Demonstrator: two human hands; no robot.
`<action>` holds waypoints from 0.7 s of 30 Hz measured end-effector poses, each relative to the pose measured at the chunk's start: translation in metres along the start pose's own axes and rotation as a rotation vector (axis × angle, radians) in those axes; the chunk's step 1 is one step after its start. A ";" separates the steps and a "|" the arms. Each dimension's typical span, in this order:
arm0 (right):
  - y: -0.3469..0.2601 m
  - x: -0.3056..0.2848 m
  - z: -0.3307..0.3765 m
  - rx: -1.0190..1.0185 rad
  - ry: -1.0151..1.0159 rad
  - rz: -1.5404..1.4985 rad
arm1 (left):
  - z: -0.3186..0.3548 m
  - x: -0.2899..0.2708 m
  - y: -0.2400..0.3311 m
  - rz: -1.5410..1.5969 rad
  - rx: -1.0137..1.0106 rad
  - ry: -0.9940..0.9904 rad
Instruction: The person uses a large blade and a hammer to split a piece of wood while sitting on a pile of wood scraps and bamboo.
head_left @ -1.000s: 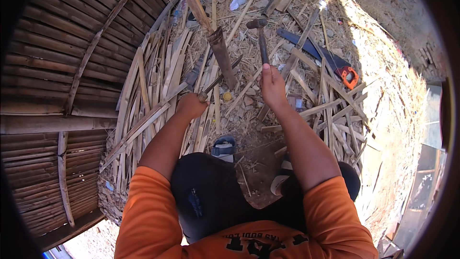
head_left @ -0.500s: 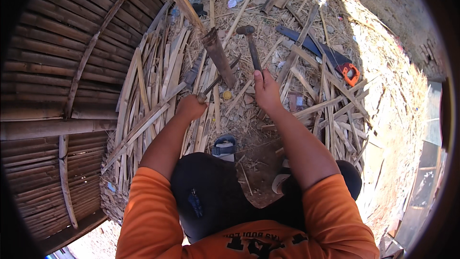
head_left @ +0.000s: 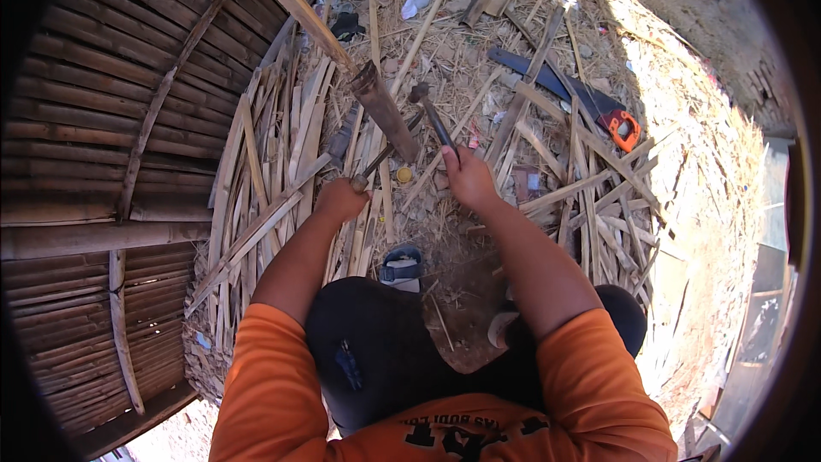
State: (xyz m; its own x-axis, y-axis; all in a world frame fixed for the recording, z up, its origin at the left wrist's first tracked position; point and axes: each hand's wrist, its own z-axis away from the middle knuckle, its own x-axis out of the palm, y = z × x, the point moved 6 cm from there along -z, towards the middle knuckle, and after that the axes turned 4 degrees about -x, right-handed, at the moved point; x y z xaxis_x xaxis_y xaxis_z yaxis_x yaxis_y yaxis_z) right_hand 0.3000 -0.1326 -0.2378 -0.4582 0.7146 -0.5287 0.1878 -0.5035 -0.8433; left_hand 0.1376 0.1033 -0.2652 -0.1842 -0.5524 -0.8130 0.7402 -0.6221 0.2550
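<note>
My left hand [head_left: 342, 199] is closed round the handle of a curved blade like a sickle [head_left: 381, 159]. The blade slants up and right, partly hidden by a dark bamboo piece [head_left: 385, 113]. This piece lines up with a long, lighter pole [head_left: 295, 4] slanting in from the top left; I cannot tell whether they are joined. In my right hand [head_left: 469, 178] is a hammer [head_left: 439, 126], gripped by its dark handle. Its metal head is raised just right of the bamboo, with a gap showing between them.
Split bamboo strips [head_left: 244, 197] lie heaped on the left, with more strips [head_left: 590, 184] on the right. A handsaw [head_left: 569, 90] with an orange handle rests among them. Straw and litter cover the ground. A slatted bamboo wall [head_left: 77, 111] rises at left; my sandalled foot [head_left: 400, 267] is below my hands.
The hammer has swung left and lower, its head closer to the bamboo. My right hand has shifted slightly left and nearer. The bamboo's top has moved a little left in view.
</note>
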 end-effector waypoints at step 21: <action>0.021 0.000 -0.013 0.096 -0.036 -0.032 | -0.020 0.025 -0.012 -0.011 -0.012 -0.034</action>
State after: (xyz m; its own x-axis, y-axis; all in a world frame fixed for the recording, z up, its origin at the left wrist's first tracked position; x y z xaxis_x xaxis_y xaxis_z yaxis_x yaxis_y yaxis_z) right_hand 0.3154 -0.1368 -0.2566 -0.4940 0.7139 -0.4963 0.0891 -0.5262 -0.8457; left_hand 0.1369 0.1087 -0.2988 -0.2145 -0.5641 -0.7973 0.7458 -0.6218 0.2393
